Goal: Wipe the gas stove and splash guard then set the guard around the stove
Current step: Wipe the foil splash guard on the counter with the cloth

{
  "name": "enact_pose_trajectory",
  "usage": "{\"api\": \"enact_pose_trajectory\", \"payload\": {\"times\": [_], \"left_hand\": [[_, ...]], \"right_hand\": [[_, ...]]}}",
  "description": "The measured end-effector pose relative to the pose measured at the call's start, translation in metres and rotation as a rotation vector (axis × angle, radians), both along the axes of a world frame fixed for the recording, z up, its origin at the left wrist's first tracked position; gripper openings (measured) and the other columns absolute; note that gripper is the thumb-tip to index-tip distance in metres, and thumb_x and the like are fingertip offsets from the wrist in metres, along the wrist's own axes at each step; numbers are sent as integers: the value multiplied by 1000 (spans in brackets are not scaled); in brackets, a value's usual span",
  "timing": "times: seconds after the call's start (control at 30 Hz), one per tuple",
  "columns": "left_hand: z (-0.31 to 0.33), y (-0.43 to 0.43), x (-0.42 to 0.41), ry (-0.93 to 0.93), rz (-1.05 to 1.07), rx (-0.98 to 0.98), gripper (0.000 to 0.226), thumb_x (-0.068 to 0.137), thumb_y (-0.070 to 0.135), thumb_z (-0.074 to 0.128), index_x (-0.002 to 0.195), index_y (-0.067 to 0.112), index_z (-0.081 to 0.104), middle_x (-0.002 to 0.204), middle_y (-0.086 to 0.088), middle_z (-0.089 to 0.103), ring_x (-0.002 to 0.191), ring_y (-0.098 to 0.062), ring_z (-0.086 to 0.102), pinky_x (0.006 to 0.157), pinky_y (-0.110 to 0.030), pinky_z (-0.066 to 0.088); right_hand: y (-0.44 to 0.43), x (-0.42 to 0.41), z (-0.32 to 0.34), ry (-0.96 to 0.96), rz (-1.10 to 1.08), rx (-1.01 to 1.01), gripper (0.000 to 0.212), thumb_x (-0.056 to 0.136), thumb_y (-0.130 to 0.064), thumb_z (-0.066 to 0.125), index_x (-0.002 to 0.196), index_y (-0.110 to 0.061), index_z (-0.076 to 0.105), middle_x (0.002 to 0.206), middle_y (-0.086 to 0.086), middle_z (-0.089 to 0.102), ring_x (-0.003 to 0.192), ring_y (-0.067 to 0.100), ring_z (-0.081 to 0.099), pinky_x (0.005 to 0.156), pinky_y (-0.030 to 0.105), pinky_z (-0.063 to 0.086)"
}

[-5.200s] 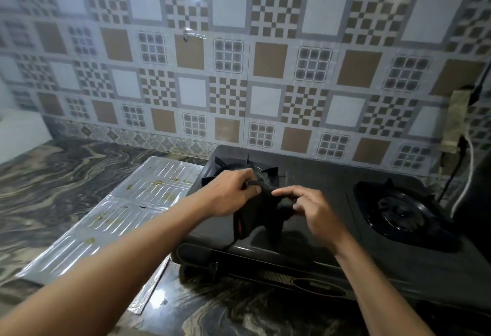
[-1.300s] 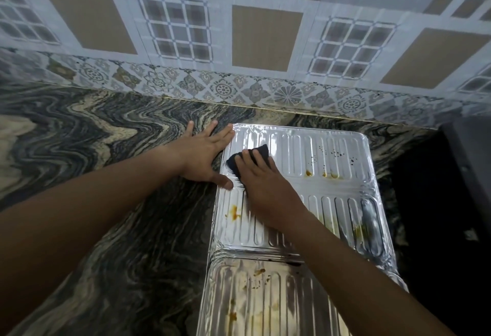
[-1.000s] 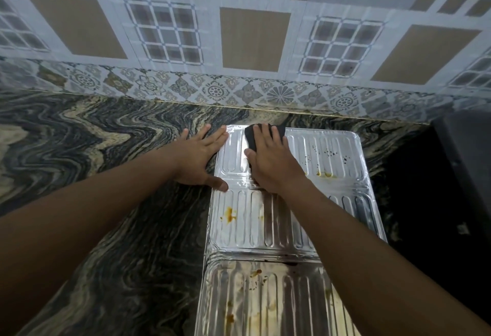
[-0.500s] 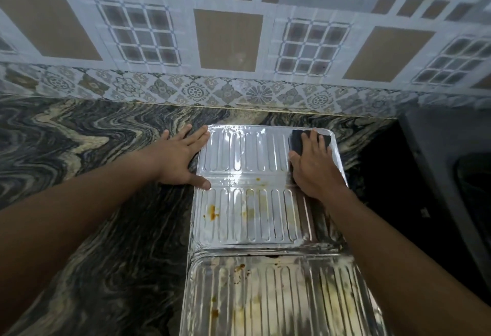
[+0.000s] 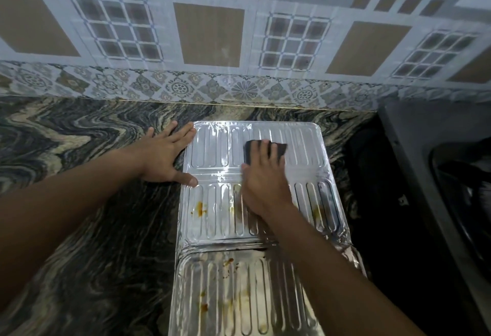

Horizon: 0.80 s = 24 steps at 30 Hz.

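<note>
On marble counter (image 5: 79, 229) | right grip (image 5: 263, 179) flat on cloth (image 5: 279, 148) | left grip (image 5: 164, 155) splayed

Right hand (image 5: 261, 176) presses a dark cloth (image 5: 276, 149) on the splash guard (image 5: 212, 147); left hand (image 5: 163, 157) lies flat beside it.

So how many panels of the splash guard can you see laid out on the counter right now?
2. The far panel lies near the wall, with the right hand pressing a dark cloth on it. The near panel adjoins it toward the camera, still stained. More may lie out of frame.
</note>
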<state>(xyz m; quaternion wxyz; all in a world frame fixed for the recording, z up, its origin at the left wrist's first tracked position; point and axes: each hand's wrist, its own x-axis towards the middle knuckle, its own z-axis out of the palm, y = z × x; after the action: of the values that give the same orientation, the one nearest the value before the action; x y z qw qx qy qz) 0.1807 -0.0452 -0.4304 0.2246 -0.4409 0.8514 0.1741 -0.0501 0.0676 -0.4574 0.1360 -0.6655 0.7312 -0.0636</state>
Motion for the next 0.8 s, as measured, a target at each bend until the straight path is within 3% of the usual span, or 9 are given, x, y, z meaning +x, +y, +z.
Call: {"api": "enact_pose_trajectory", "payload": {"times": [0.13,0.3,0.53,0.67,0.8], "left_hand": [[-1,1,-1,-7,6,-2,133,59,97,42,154,30,-23,155,15,-36,149,-18,-25,119,-58,-5],[0,1,-1,3,9,2,133,60,96,45,154,30,-22,155,15,-35,149,-18,-24,119,-59,-5],[-1,1,0,12,12,7,133,58,97,43,154,30,-21,153,16,-36,149,-18,-23,119,-60,-3],[0,2,0,1,4,-6,132,60,95,43,154,30,-22,152,15,-37,149,-19,-23,119,-59,-4],[-3,1,0,4,-9,-22,132,59,96,41,154,29,-22,154,13,-36,149,-19,-24,118,-59,-4]], "right_hand": [[4,36,-4,-39,244,-8,60,105,-29,29,157,-7,8,165,14,3,151,34,-3,120,56,6],[16,18,-6,28,318,-13,58,106,-27,30,156,-6,13,165,15,8,152,34,3,122,52,7],[15,-41,1,-8,54,21,61,102,-20,34,156,-4,10,164,18,-2,151,34,-3,122,49,-1],[-8,-77,3,-3,-138,3,62,95,-14,44,152,-3,23,163,21,8,150,37,4,122,51,4],[-40,-95,3,54,-211,0,62,98,-25,40,153,-3,20,162,23,12,149,39,8,120,53,10]]}}
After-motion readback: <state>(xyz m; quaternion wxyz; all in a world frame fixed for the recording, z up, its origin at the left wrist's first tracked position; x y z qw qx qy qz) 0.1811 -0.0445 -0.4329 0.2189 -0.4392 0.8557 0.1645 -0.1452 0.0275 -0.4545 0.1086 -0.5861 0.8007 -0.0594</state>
